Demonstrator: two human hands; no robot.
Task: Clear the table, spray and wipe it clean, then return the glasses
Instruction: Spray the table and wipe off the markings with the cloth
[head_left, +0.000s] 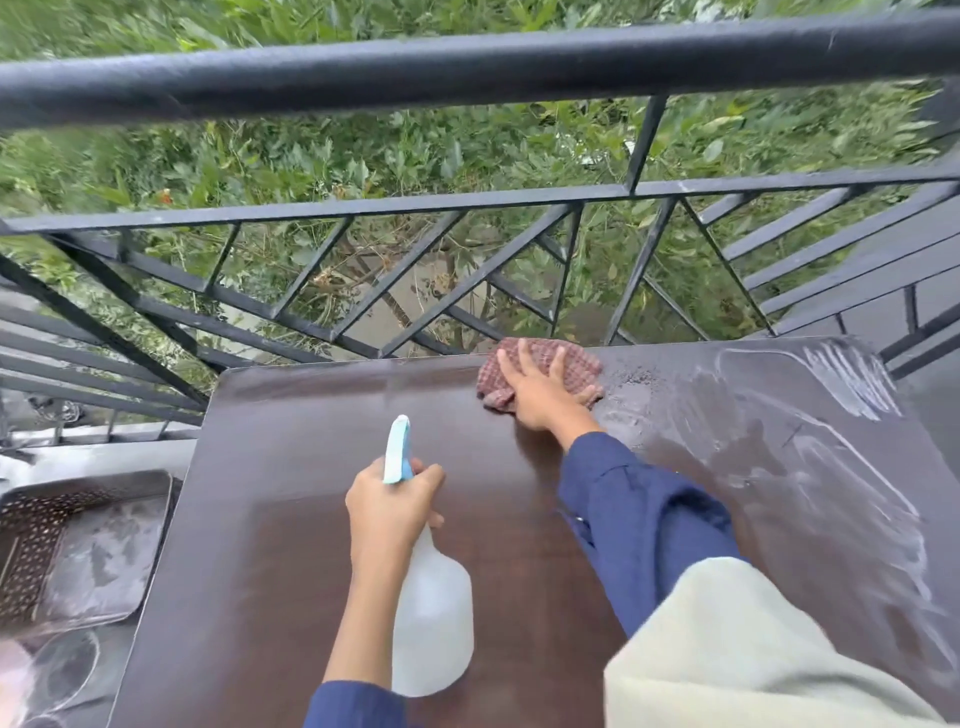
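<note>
Right hand (540, 389) presses cloth (571, 366) near railing (467, 202).

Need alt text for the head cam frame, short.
A person's right hand presses a checked cloth on a dark wooden table by a balcony railing, while the left hand holds a spray bottle. Wet streaks cover the table's right side.

A balcony outdoors — a black metal railing (467, 67) is running along the edge of a dark wooden table (311, 519), green foliage (363, 156) showing beyond.
</note>
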